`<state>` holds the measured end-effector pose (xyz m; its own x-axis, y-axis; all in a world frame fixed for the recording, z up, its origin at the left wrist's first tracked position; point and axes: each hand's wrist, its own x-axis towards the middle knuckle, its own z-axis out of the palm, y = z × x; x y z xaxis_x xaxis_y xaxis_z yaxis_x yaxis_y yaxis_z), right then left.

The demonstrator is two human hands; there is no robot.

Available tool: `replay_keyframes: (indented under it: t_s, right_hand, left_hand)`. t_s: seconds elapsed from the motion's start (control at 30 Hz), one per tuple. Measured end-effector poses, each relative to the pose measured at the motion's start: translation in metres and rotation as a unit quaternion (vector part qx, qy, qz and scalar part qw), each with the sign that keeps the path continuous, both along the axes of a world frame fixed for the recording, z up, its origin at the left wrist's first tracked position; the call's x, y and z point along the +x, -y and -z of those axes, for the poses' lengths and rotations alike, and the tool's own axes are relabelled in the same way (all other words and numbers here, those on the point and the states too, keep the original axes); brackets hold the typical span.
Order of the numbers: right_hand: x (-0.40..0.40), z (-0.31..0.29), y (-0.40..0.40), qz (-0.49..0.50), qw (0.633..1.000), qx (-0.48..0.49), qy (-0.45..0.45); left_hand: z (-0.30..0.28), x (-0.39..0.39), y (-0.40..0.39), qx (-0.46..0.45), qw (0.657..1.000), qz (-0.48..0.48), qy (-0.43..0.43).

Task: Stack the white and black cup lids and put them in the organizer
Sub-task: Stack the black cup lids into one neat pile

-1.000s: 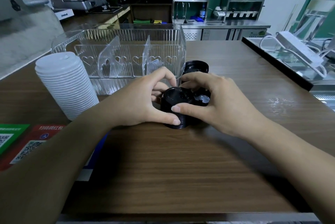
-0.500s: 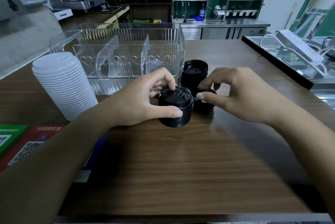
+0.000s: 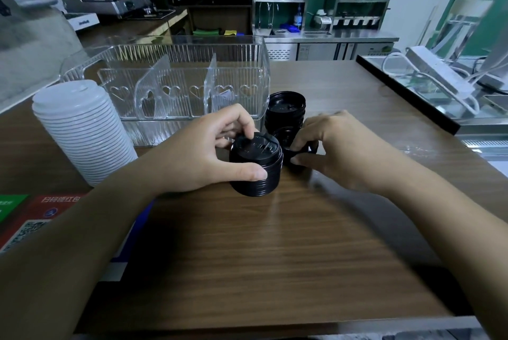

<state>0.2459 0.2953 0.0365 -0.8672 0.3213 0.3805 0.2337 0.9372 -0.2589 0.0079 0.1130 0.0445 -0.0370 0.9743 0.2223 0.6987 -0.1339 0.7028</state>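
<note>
Near the middle of the surface (image 3: 275, 243), in the head view, the left hand (image 3: 203, 152) curls thumb and fingers around a black lid stack (image 3: 257, 166), while the right hand (image 3: 330, 147) pinches a loose black lid (image 3: 291, 151) beside it. A second black pile (image 3: 286, 108) stands just behind, against the clear organizer (image 3: 170, 84), whose visible sections hold no lids; the white lid stack (image 3: 79, 130) stands towards the left edge. A tilted lid could seat crooked and topple the held stack.

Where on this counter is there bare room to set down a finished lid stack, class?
Free: the wood nearer the camera than the hands, and right of the right hand toward the black ledge. Crowded: between the white lid stack, organizer and black lid stacks.
</note>
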Motion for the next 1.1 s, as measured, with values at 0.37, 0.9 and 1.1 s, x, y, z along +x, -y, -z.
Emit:
replay_keyframes:
  t_s: [0.37, 0.9, 1.1]
  right_hand:
    - [0.000, -0.003, 0.007, 0.027, 0.998, -0.057, -0.010]
    - [0.007, -0.020, 0.013, 0.019, 0.984, -0.160, -0.073]
    - [0.008, -0.026, 0.013, 0.004, 0.950, -0.255, -0.178]
  left_hand:
    - [0.000, 0.003, 0.000, -0.002, 1.000, -0.010, -0.011]
    - [0.002, -0.001, 0.000, 0.010, 1.000, 0.005, 0.002]
    - [0.001, 0.001, -0.001, 0.094, 0.995, -0.006, 0.025]
